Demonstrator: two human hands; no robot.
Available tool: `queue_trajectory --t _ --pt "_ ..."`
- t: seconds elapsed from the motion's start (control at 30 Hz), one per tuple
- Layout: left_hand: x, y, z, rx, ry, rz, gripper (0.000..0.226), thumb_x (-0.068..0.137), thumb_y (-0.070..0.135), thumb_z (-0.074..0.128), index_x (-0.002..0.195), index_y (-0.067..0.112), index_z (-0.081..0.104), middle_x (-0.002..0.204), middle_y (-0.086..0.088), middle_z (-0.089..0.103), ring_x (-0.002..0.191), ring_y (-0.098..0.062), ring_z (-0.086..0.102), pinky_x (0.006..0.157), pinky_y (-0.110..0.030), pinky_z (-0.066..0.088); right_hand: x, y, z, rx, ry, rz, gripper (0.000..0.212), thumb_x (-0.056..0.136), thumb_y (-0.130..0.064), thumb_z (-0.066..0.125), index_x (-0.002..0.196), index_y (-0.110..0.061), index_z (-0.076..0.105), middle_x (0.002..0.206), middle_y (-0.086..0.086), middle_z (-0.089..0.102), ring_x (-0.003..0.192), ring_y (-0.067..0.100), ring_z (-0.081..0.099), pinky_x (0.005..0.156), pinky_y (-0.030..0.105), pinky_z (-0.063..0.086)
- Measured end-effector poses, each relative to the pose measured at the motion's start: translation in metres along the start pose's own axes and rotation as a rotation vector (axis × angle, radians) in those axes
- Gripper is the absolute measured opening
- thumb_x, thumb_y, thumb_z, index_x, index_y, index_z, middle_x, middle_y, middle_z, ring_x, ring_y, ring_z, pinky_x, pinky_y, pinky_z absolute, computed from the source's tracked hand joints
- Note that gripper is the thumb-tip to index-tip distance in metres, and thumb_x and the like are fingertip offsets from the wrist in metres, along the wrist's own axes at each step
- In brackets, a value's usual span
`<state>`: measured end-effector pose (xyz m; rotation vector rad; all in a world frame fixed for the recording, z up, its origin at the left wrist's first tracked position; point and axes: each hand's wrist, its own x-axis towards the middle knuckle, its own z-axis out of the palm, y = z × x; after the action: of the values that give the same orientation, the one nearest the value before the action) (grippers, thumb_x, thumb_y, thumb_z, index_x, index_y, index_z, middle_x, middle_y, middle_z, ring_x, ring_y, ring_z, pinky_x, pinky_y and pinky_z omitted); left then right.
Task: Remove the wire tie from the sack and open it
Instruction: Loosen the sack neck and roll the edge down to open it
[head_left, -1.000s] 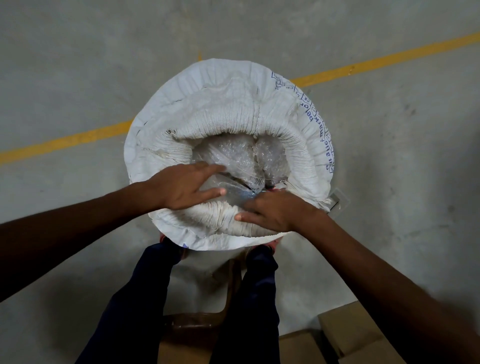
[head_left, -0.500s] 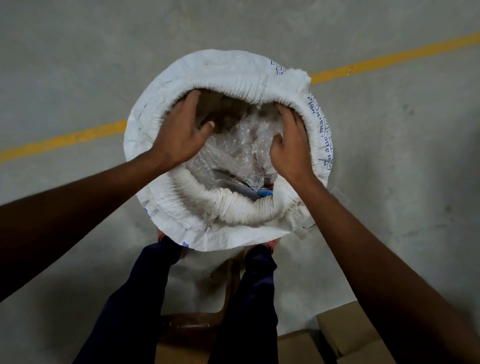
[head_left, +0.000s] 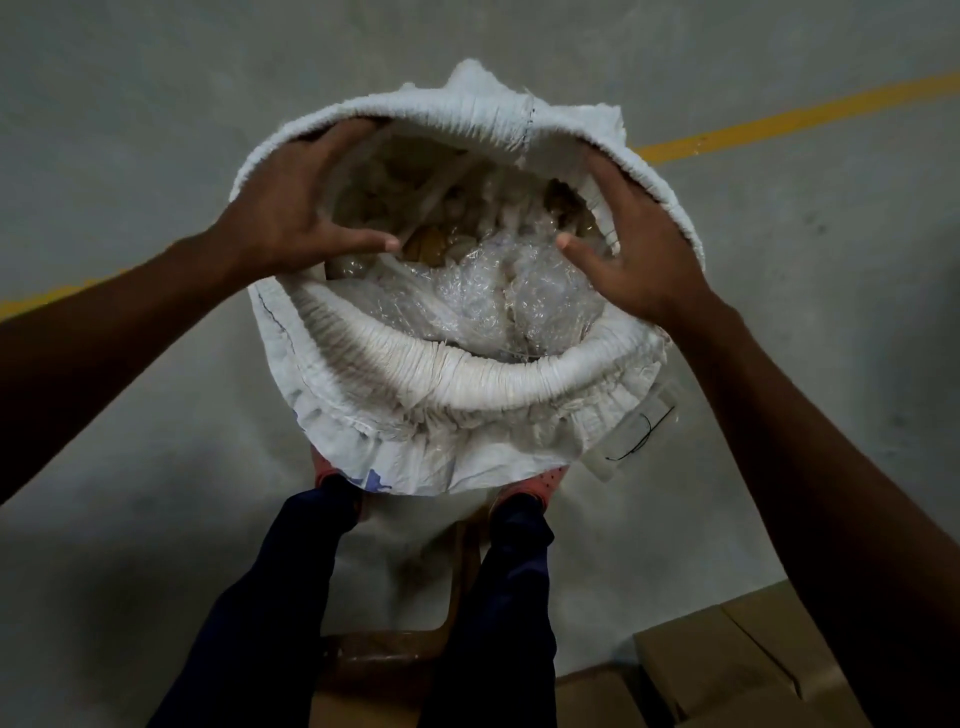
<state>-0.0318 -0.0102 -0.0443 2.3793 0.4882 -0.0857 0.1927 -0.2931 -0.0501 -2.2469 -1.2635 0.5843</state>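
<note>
A white woven sack (head_left: 467, 374) stands on the floor in front of my feet, its mouth rolled down into a thick rim and held wide. Inside lies a crumpled clear plastic liner (head_left: 498, 291) over brownish contents. My left hand (head_left: 296, 208) grips the rim at the upper left, fingers over the edge and thumb pointing inward. My right hand (head_left: 634, 244) holds the rim at the upper right, thumb toward the liner. A thin black wire tie (head_left: 641, 436) lies on the floor just right of the sack, apart from both hands.
The floor is grey concrete with a yellow painted line (head_left: 779, 124) running behind the sack. Cardboard boxes (head_left: 727, 665) sit at the lower right, by my right leg. A brown object (head_left: 384, 654) rests between my legs.
Both hands have spread farther apart along the rim and the sack's mouth has widened. The far edge of the sack has lifted, and more of the liner and the contents shows.
</note>
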Motion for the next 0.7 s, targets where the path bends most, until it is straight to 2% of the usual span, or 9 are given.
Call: queue_trajectory --t 0.13,0.27,0.33,0.5,0.7 --pt "0.005 -0.004 -0.006 -0.03 0.0 -0.009 0.112 0.069 0.069 0.082 0.161 0.026 0.036 0.158 -0.005 0.051 0.141 -0.027 0.052 0.117 -0.048 0.046 0.007 -0.005 -0.004 0.038 -0.014 0.001 0.081 0.103 -0.052 0.055 0.167 -0.02 0.017 0.171 -0.008 0.019 0.157 0.002 0.015 0.123 0.012 0.014" --pt "0.012 -0.014 -0.007 -0.009 -0.001 -0.022 0.114 0.069 0.071 0.082 0.163 0.03 0.032 0.16 -0.004 0.049 0.143 -0.028 0.05 0.116 -0.053 0.046 0.015 -0.004 -0.005 0.04 -0.031 0.014 0.077 0.106 -0.058 0.044 0.168 -0.026 0.013 0.175 -0.002 0.018 0.161 0.012 0.016 0.13 0.038 0.021" --pt "0.014 -0.017 -0.004 0.003 -0.007 -0.026 0.115 0.068 0.072 0.081 0.164 0.031 0.03 0.161 -0.004 0.048 0.144 -0.028 0.049 0.116 -0.054 0.046 0.019 -0.001 -0.004 0.058 -0.04 0.015 0.077 0.105 -0.06 0.044 0.168 -0.028 0.013 0.175 -0.002 0.019 0.161 0.013 0.019 0.129 0.044 0.025" --pt "0.015 -0.021 0.003 -0.013 -0.009 -0.049 0.113 0.069 0.07 0.081 0.163 0.033 0.03 0.162 -0.003 0.047 0.145 -0.027 0.048 0.117 -0.053 0.045 0.021 0.004 0.003 0.109 -0.065 0.029 0.075 0.105 -0.057 0.048 0.167 -0.033 0.013 0.174 -0.007 0.022 0.158 0.011 0.027 0.125 0.047 0.033" --pt "0.018 -0.023 0.006 -0.014 0.001 -0.063 0.109 0.072 0.063 0.085 0.162 0.033 0.032 0.162 -0.003 0.047 0.146 -0.027 0.048 0.118 -0.051 0.044 0.026 0.006 0.007 0.114 -0.081 0.047 0.076 0.103 -0.062 0.047 0.166 -0.037 0.014 0.173 -0.007 0.023 0.157 0.013 0.03 0.123 0.049 0.036"
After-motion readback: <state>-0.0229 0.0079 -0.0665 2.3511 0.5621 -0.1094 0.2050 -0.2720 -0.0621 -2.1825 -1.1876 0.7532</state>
